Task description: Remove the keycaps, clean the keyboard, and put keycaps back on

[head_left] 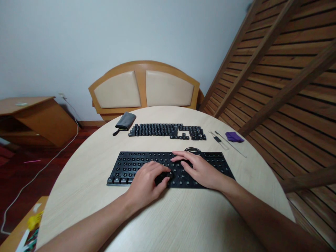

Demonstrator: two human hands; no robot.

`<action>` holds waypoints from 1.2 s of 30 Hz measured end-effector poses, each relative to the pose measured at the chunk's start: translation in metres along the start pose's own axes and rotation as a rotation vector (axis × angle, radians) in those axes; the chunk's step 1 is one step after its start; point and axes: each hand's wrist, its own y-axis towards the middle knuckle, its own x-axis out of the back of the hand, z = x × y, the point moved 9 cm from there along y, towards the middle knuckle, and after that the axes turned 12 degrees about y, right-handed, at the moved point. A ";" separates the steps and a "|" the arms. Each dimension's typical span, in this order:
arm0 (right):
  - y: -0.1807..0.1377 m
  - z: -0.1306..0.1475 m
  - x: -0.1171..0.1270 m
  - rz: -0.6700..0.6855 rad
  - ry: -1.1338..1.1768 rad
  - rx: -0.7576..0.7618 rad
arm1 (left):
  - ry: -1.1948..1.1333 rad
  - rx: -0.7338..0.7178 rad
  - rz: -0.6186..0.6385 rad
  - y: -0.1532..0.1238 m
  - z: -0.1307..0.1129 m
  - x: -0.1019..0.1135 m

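A black keyboard (131,164) lies on the round table before me, most of its key sockets bare. Several keycaps (120,180) sit in its bottom row at the left. My left hand (151,178) rests over the bottom row, thumb and index finger closed on a black keycap (170,174). Over the right-middle part of the keyboard, my right hand (198,168) lies with its fingers stretched out to the left; nothing shows in its grasp. Behind the keyboard, loose keycaps (154,130) are laid out in rows like a keyboard's layout.
A coiled black cable (193,150) is at the keyboard's back edge. To the right lie a wire keycap puller (217,139), a thin metal rod (232,144) and a purple cloth (234,137). A grey pouch (126,121) sits back left on the pale table (86,168).
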 end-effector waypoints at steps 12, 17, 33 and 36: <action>-0.002 0.019 -0.006 0.081 -0.113 0.076 | 0.006 0.044 -0.019 -0.001 0.006 -0.001; -0.001 0.019 -0.015 0.091 -0.127 0.082 | 0.013 0.033 -0.010 0.000 0.005 -0.002; -0.002 0.016 -0.015 0.152 -0.145 0.123 | 0.132 -0.007 0.018 0.003 0.003 0.004; -0.003 0.016 -0.015 0.160 -0.144 0.135 | 0.153 -0.003 0.035 0.003 0.004 0.002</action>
